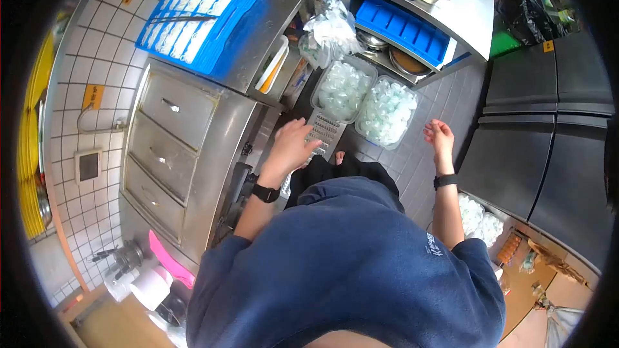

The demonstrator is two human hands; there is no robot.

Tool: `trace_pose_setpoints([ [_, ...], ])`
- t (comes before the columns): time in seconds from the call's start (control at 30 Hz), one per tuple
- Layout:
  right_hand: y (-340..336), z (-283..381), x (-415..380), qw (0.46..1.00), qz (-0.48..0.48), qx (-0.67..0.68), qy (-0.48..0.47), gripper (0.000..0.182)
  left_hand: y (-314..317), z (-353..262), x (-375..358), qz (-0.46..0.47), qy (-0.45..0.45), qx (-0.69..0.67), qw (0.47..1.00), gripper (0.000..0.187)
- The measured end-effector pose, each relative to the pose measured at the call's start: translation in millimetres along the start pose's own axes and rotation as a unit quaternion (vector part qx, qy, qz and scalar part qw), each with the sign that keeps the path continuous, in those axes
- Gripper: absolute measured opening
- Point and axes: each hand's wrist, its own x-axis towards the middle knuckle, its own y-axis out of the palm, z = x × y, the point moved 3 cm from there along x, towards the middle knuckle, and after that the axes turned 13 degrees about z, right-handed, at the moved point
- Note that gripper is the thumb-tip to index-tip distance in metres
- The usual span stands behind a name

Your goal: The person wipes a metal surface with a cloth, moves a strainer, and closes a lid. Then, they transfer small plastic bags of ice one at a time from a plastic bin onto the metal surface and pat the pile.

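Note:
My left hand is raised in front of my body with its fingers apart and nothing in it. Below it lies a perforated metal tray. To the right, my right hand hangs in the air, fingers loosely curled and apart, holding nothing. Between and beyond my hands, two clear plastic tubs stand on the floor, one with whitish wrapped items, the other with greenish-white ones. A dark band sits on each wrist.
At the upper left, a blue tray with white rows stands on a steel counter. Steel drawers are on the left. Dark cabinets stand at the right. A shelf holds a blue bin; a plastic bag sits beside it.

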Motion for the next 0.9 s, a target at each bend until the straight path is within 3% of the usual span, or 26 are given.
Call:
trace_pose_setpoints([
  [0.13, 27.3, -36.2, -2.9, 0.996, 0.058, -0.051, 0.052, 0.017, 5.0, -6.4, 9.8, 0.144, -0.028, 0.026, 0.989, 0.048],
  [0.2, 52.3, -52.0, -5.7, 0.984, 0.106, -0.129, 0.057, 0.023, 22.1, 15.9, 13.3, 0.133, -0.02, 0.068, 0.989, 0.048],
  [0.27, 77.2, -73.1, -5.7, 0.931, 0.161, -0.328, 0.001, 0.03, 19.0, 20.1, 14.1, 0.168, -0.041, 0.071, 0.982, 0.048],
  [0.33, 99.9, -79.7, -18.3, 0.875, 0.245, -0.417, 0.018, 0.027, 21.6, 34.1, 16.3, 0.173, -0.026, 0.067, 0.982, 0.047],
  [0.43, 107.0, -92.7, -34.7, 0.826, 0.284, -0.485, 0.046, 0.032, 24.6, 57.4, 28.5, 0.173, -0.021, 0.062, 0.983, 0.046],
  [0.53, 72.6, -137.3, -35.1, 0.812, 0.261, -0.497, 0.161, 0.034, 22.3, 70.7, 38.1, 0.178, -0.02, 0.066, 0.982, 0.044],
  [0.67, -7.4, -163.1, -35.7, 0.812, 0.144, -0.471, 0.313, 0.032, 33.0, 94.0, 57.9, 0.188, 0.004, 0.035, 0.982, 0.041],
  [0.77, -37.9, -141.1, -39.1, 0.831, 0.089, -0.427, 0.344, 0.032, 40.8, 98.4, 74.4, 0.23, -0.011, 0.044, 0.972, 0.037],
  [0.9, -55.4, -151.9, -23.9, 0.873, 0.025, -0.403, 0.274, 0.031, 53.3, 94.9, 99.4, 0.253, -0.009, 0.032, 0.967, 0.034],
])
